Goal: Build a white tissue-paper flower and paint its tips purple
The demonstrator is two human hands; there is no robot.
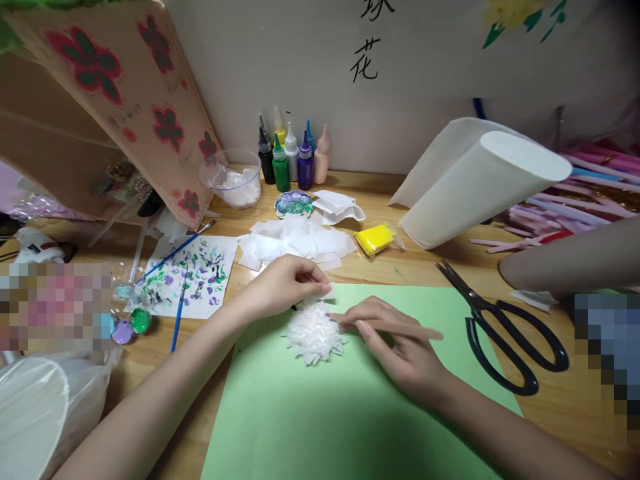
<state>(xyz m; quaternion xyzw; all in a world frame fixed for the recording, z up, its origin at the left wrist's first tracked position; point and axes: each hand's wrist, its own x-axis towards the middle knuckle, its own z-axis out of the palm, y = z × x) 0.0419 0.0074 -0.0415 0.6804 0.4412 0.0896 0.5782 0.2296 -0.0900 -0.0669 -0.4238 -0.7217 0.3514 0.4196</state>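
Left grip pinching tissue scrap at top of white tissue cluster on green sheet; right grip closed round wooden stick. Possible trouble: hard poke tearing or scattering tufts.

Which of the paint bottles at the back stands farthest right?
The peach bottle: the only pale peach one, at the right end of the cluster, right beside the purple bottle.

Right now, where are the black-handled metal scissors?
Head view: the scissors lie on the wooden table, at the right edge of the green paper sheet.
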